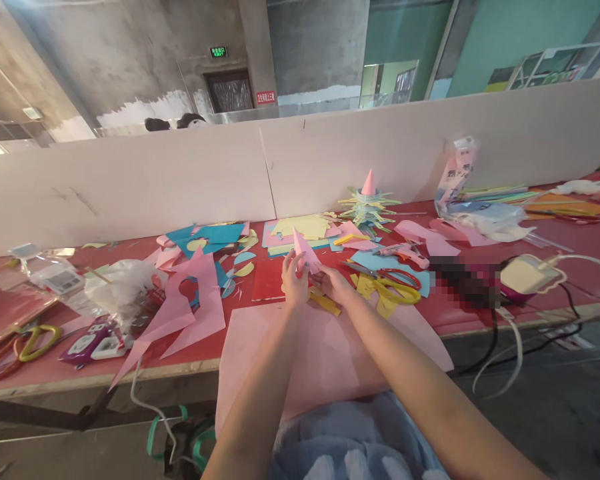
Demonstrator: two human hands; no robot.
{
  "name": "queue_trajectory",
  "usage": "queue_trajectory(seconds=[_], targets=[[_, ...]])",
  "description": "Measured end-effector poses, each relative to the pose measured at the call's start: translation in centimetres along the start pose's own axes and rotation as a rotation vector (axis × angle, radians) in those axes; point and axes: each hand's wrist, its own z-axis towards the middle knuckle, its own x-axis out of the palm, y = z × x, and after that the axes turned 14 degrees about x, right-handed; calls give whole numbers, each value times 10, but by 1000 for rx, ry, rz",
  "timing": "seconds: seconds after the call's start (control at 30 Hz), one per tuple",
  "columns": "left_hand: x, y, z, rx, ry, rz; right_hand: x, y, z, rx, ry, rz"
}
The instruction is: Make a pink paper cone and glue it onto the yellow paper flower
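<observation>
A pink paper cone [305,252] points up and tilts slightly left between my two hands. My left hand [295,281] has its fingers curled round the cone's left side. On the lower right side of it, my right hand [334,283] grips with fingers closed, the tips partly hidden. Below the hands lie a red sheet [269,280], a yellow paper strip [325,305] and a large pink sheet [265,333] that overhangs the table edge. Right of my hands are yellow-handled scissors [400,291] and red-handled scissors [400,275].
Behind stands a fringed paper piece topped by a pink cone [369,183]. Pink cut paper [205,300], a plastic bag [117,287] and more scissors [25,347] lie left. A white plug [527,275] with cables sits right. A pale partition [180,173] borders the table's back.
</observation>
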Motion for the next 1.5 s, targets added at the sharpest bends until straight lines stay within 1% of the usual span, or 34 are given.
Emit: queue_trajectory(seconds=[0.27,0.33,0.47,0.53,0.63,0.77,1.07,1.3,1.5], targets=[[3,7,-1,49,-1,52,2,1,-3,-4,19,-25],[4,9,-1,106,-16,76,2,0,-2,-16,24,-23],[4,11,-2,277,-46,140,-2,1,3,-53,4,-7],[4,10,-2,333,-26,174,-4,1,5,-83,-15,9],[4,11,-3,366,30,219,-5,2,6,-114,-33,20],[3,12,-2,379,59,243,-3,1,4,-132,-43,1],[2,13,-2,412,47,234,0,-2,1,-173,-54,-62],[3,15,0,316,15,129,6,-3,-4,-221,-94,-92],[3,16,0,282,-21,64,6,-4,-2,-271,-147,-98]])
